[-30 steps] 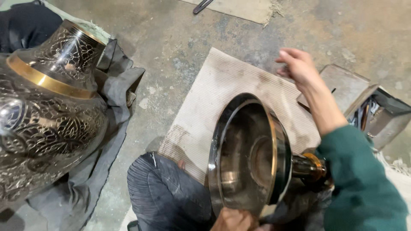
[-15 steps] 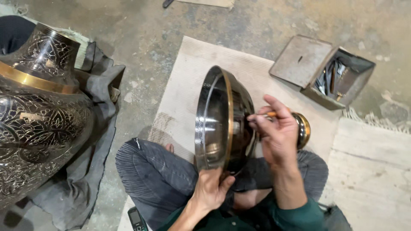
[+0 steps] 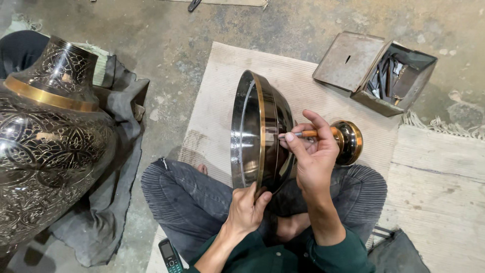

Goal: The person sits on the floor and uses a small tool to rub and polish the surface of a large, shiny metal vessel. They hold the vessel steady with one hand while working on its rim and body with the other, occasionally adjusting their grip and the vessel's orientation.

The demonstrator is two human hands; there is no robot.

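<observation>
A dark metal bowl with a brass band and a round brass foot rests on its side over my crossed legs. At its lower rim my left hand grips the edge and steadies it. My right hand holds a thin engraving tool with an orange handle, its tip against the bowl's outer wall just behind the brass band.
A large engraved dark vase with a brass collar lies on grey cloth at the left. An open metal box of tools sits at the upper right on a woven mat. A phone lies by my knee.
My right hand came back from reaching toward the tool box and now holds the tool against the bowl. The bowl has turned more edge-on, and my left hand shifted onto its lower rim.
</observation>
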